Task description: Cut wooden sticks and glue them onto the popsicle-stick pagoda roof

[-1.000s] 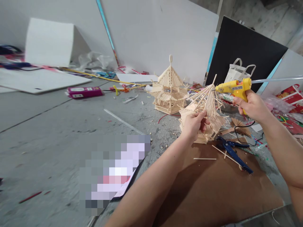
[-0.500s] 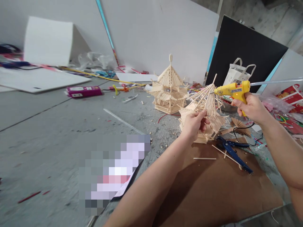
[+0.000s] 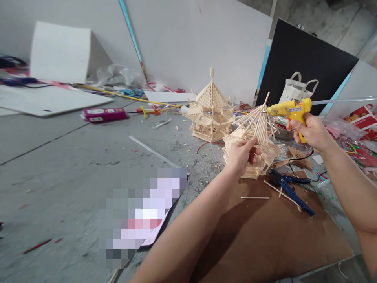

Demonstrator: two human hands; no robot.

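Note:
My left hand [image 3: 242, 154] is closed on a pagoda model [image 3: 259, 135] built of thin wooden sticks, pinching one roof stick, while the model rests at the far edge of a brown cardboard sheet [image 3: 265, 236]. My right hand [image 3: 312, 131] grips a yellow glue gun [image 3: 290, 109] with a clear glue stick poking out behind. The gun's nozzle points left and sits at the top of the model's stick roof.
A second, finished stick pagoda [image 3: 210, 108] stands behind on the grey floor. Blue pliers [image 3: 290, 189] and loose sticks [image 3: 255, 197] lie on the cardboard. A pink box [image 3: 104, 114], white boards, a black board [image 3: 303, 63] and a white bag [image 3: 297, 89] lie around.
The glue gun has shifted a little left and down, bringing its nozzle closer to the roof tip. My left hand has stayed on the model.

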